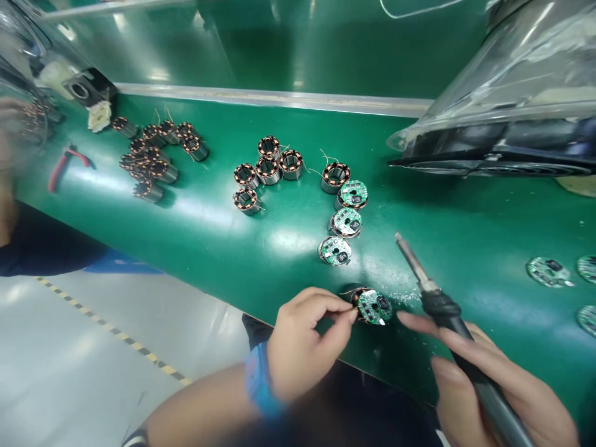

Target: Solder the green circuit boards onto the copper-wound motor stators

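Observation:
My left hand (pixel 310 344), with a blue band at its wrist, pinches thumb and forefinger at the left edge of a motor stator (pixel 358 296). A round green circuit board (pixel 374 307) sits on that stator, tilted toward me. Whether the fingertips grip the rim or a thin wire there is too small to tell. In my right hand (pixel 503 385) is a soldering iron (pixel 447 307), its tip pointing up and left, apart from the board. Just beyond stand several stators topped with boards (pixel 335 251) and a bare copper-wound stator (pixel 335 177).
Bare stators (pixel 267 169) stand mid-bench, with more (pixel 153 161) farther left. Red-handled pliers (pixel 65 166) lie near another person's arm (pixel 7 186). Loose circuit boards (pixel 549 272) lie at right. A plastic-wrapped fan unit (pixel 503 143) overhangs the back right. Solder bits (pixel 395 288) dot the green bench.

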`<action>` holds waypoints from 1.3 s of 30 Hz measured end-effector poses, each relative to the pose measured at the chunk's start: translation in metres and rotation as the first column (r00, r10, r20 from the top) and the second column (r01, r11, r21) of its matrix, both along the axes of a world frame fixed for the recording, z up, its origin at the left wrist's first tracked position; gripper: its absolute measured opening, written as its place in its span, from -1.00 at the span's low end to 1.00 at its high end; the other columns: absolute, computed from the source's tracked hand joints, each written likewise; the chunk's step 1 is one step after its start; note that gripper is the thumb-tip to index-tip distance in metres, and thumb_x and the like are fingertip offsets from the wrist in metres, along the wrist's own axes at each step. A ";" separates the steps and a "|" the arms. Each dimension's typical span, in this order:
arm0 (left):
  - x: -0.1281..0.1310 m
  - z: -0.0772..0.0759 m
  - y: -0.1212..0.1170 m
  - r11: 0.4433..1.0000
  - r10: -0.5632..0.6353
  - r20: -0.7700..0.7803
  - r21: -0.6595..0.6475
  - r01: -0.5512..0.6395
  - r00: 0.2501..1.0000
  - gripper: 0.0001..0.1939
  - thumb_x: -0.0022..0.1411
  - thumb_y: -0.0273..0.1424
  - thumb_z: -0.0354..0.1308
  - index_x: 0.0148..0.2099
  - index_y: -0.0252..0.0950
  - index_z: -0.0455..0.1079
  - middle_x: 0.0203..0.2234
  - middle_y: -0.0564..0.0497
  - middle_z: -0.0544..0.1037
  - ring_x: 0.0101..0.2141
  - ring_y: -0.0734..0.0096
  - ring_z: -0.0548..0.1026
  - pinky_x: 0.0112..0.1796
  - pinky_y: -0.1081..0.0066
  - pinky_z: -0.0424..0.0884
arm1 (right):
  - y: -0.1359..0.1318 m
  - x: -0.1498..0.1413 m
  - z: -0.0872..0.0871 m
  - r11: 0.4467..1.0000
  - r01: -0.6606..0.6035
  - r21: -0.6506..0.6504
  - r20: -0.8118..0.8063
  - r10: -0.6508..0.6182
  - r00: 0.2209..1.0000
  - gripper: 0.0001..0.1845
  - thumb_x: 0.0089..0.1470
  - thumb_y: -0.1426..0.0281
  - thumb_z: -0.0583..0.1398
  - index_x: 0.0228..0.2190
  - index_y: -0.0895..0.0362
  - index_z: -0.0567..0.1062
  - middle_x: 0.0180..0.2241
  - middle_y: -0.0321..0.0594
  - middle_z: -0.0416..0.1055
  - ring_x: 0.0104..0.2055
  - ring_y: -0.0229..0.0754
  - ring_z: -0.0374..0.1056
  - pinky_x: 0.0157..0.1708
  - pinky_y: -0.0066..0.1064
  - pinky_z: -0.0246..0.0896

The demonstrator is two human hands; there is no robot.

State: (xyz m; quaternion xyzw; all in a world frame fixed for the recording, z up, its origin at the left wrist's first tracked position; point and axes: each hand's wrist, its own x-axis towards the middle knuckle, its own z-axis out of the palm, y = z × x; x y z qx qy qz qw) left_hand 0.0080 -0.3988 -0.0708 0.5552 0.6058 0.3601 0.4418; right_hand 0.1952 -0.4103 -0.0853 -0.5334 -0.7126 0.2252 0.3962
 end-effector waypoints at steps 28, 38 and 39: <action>-0.018 0.010 0.025 0.752 -0.532 -0.462 0.128 0.647 0.710 -0.59 0.27 -0.57 -0.08 0.13 -0.25 0.29 -0.18 -0.14 0.39 -0.15 0.25 0.37 -0.17 0.27 0.42 | 0.021 -0.021 -0.008 0.996 0.005 0.088 0.085 -0.012 0.996 -0.69 0.00 0.46 0.24 -0.20 0.08 0.27 -0.18 -0.23 0.46 -0.14 -0.26 0.40 -0.17 -0.45 0.30; -0.005 0.008 0.023 0.994 -0.038 0.062 -0.099 0.044 0.997 -0.96 0.13 -0.50 0.18 -0.34 -0.34 0.47 -0.37 -0.01 0.46 -0.39 0.48 0.47 -0.35 0.48 0.45 | 0.006 0.004 0.006 0.999 0.041 -0.001 -0.042 -0.041 0.998 -0.75 0.07 0.42 0.12 -0.16 0.08 0.33 -0.30 -0.17 0.52 -0.16 -0.18 0.42 -0.15 -0.35 0.34; -0.004 0.009 0.025 0.992 -0.043 0.068 -0.119 0.051 0.997 -0.96 0.12 -0.51 0.19 -0.35 -0.35 0.47 -0.38 -0.01 0.46 -0.41 0.49 0.47 -0.36 0.49 0.45 | 0.002 0.007 0.008 0.997 0.079 -0.008 -0.067 -0.080 0.995 -0.79 0.08 0.38 0.10 -0.18 0.05 0.34 -0.39 -0.20 0.53 -0.22 -0.17 0.44 -0.17 -0.32 0.36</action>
